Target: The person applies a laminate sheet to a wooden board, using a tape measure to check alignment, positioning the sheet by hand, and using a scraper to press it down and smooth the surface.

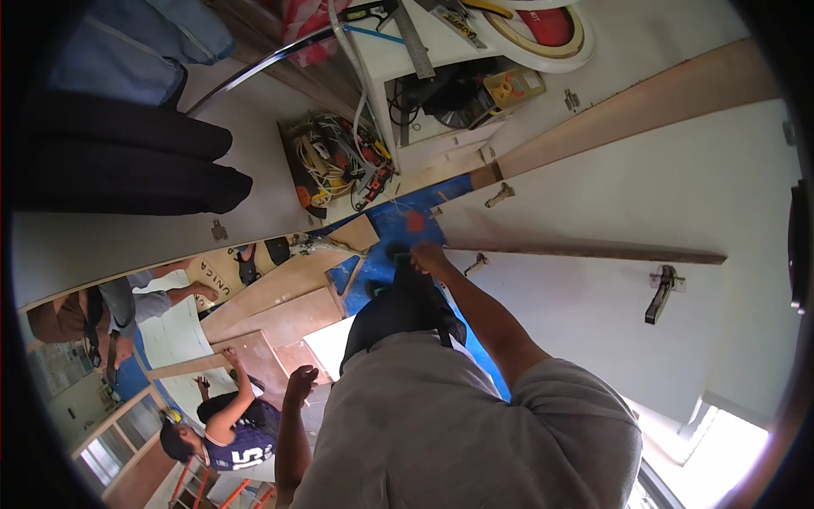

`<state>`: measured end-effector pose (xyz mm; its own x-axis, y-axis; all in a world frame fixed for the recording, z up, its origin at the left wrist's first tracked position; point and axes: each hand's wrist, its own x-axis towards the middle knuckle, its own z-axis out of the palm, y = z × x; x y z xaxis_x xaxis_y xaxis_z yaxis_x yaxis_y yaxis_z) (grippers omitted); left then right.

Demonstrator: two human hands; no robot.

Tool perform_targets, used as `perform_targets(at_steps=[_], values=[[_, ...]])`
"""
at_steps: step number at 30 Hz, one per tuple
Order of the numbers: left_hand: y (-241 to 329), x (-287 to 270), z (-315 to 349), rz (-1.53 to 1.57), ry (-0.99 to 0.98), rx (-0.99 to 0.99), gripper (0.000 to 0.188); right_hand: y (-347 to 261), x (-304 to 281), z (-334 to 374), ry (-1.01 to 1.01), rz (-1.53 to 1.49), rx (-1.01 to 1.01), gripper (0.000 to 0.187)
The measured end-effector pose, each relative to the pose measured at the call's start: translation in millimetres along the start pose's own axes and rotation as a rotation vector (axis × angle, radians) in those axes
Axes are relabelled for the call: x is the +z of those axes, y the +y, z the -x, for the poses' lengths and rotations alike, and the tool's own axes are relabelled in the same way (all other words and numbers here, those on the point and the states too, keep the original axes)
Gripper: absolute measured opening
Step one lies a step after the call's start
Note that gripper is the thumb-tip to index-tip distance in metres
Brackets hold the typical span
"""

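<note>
The right hand (428,257), half curled, is hovering just beside the corner of the white cabinet door (577,327); the left hand (303,380) is hanging with bent fingers near a white panel (331,343); whether either is gripping anything, I cannot tell; the step seems to be reaching beside the door; the next move is probably calling for careful elbow clearance at its concealed hinge (479,264).

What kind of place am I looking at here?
Probably an indoor carpentry job or room renovation: there are loose wooden boards, large white panels fitted with metal hinges, and a jumble of tools and cables.
</note>
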<state>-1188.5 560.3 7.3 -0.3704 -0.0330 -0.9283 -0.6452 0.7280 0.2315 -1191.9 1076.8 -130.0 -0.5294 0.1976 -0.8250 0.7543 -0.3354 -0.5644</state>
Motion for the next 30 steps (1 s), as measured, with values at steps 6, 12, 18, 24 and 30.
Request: perform_targets(at_steps=[6, 12, 18, 24, 30], values=[[62.0, 34.6, 2.8, 0.036, 0.021, 0.183, 0.048, -40.5, -42.0, -28.6, -0.038, -0.073, -0.064, 0.019], [25.9, 72.0, 13.7, 0.287, 0.158, 0.227, 0.047, -52.9, -50.8, -67.7, -0.347, 0.519, -0.217, 0.016], [-41.4, 107.1, 8.3, 0.153, 0.442, 0.059, 0.057, -63.9, -51.5, -63.9, -0.706, 0.842, -0.157, 0.021], [-114.4, 219.7, 36.3, 0.672, 0.375, -0.15, 0.05, -83.0, -10.2, -112.6, -1.167, 1.778, -0.512, 0.007], [-186.2, 358.9, 58.8, 1.004, 0.252, -0.279, 0.033, -107.2, 71.3, -32.9, -1.043, 1.288, -0.308, 0.005]])
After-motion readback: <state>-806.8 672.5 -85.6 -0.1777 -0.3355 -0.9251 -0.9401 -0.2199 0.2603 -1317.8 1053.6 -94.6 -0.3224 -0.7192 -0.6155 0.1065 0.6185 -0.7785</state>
